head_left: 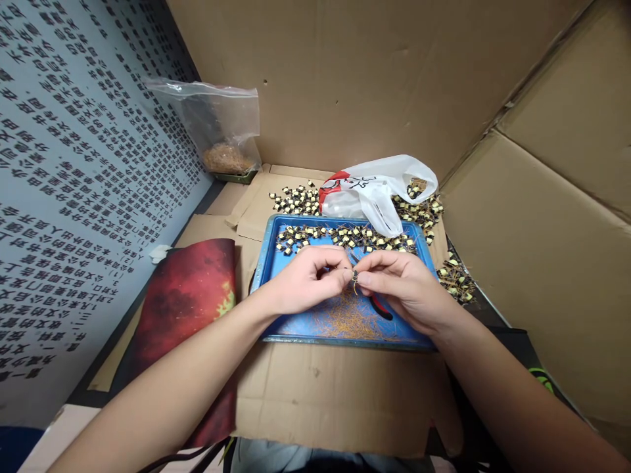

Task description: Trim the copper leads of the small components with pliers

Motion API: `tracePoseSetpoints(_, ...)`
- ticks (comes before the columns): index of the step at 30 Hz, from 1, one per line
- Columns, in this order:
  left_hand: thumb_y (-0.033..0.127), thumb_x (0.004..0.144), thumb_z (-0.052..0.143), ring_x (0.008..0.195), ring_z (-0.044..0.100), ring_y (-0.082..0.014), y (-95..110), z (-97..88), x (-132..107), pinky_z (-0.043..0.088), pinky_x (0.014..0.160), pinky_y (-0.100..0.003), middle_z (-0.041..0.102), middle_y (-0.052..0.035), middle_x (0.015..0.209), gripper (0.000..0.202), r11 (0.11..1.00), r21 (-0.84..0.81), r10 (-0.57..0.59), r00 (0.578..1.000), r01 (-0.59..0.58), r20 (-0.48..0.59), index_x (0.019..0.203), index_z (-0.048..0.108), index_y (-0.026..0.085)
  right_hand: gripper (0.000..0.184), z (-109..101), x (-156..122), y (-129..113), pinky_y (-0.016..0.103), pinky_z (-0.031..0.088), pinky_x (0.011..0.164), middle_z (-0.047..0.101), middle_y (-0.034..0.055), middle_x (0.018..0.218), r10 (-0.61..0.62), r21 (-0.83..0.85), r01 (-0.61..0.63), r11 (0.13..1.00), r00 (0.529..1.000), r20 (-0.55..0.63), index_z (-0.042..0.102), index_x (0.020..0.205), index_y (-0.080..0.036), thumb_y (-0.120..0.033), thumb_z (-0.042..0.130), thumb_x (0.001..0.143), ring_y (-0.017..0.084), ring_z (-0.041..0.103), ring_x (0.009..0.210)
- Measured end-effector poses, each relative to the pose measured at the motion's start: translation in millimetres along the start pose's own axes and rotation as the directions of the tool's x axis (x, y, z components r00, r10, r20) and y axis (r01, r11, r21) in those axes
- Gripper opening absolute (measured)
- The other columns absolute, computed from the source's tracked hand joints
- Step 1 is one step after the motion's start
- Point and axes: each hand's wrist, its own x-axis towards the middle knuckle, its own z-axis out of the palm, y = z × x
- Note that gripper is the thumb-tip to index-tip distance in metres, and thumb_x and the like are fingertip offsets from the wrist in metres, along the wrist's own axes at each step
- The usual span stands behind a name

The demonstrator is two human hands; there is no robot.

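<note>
My left hand (308,279) and my right hand (401,286) meet over a blue tray (269,263). Between their fingertips they pinch one small black-and-yellow component (354,280) with thin copper leads. A red-handled cutter (380,307) is tucked under my right palm; only part of its handle shows. Clipped copper wire bits (345,320) lie heaped on the tray below my hands. A row of several more components (345,235) lines the tray's far edge.
A white plastic bag (377,190) spills components behind the tray, with more loose piles at left (296,199) and right (456,276). A clear zip bag (221,131) of copper scraps stands at the back left. Cardboard walls surround the spot; a red mat (190,295) lies left.
</note>
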Motion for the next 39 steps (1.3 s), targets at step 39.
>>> tracePoseSetpoints(39, 0.044, 0.101, 0.065, 0.070, 0.052, -0.0145, 0.3, 1.6, 1.1, 0.044, 0.072, -0.028, 0.059, -0.0005, 0.072, 0.039, 0.998, -0.066, -0.013, 0.999, 0.015, 0.031, 0.073, 0.063, 0.017, 0.023, 3.2, -1.2, -1.4, 0.022, 0.045, 0.062, 0.071, 0.0027, 0.070, 0.061, 0.119, -0.062, 0.991, 0.998, 0.012, 0.086, 0.082, -0.019, -0.032, 0.100, 0.071, 0.011, 0.060, 0.066)
